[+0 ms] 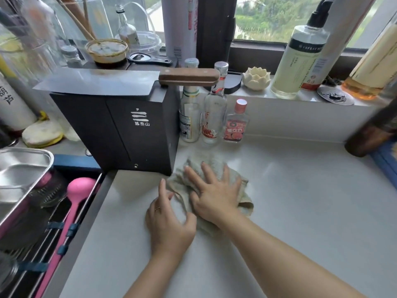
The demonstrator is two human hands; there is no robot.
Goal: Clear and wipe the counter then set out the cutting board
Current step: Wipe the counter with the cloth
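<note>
The pale counter [290, 201] fills most of the view. At its right edge a blurry brown bottle [369, 134] and something blue [384, 162] get cut off, so no idea what the blue thing is. The black box [113, 130] sits at the back left with a white logo and 3 Chinese characters I can't quite read. A cleaver [96, 80] lies flat on top, its handle sticking out past the right side. A steel tray [23, 168] at far left is only half in frame. The cloth [214, 161] is bunched on the counter just in front of the box. The right hand [217, 198] is spread flat, pressing down on it. The left hand [169, 220] touches its left edge, index straight, the rest curled. Can't tell if it's actually pinching the cloth. 3 bottles [214, 117] stand beside the box, with red labels on 2 of them, the print too blurry to read.
</note>
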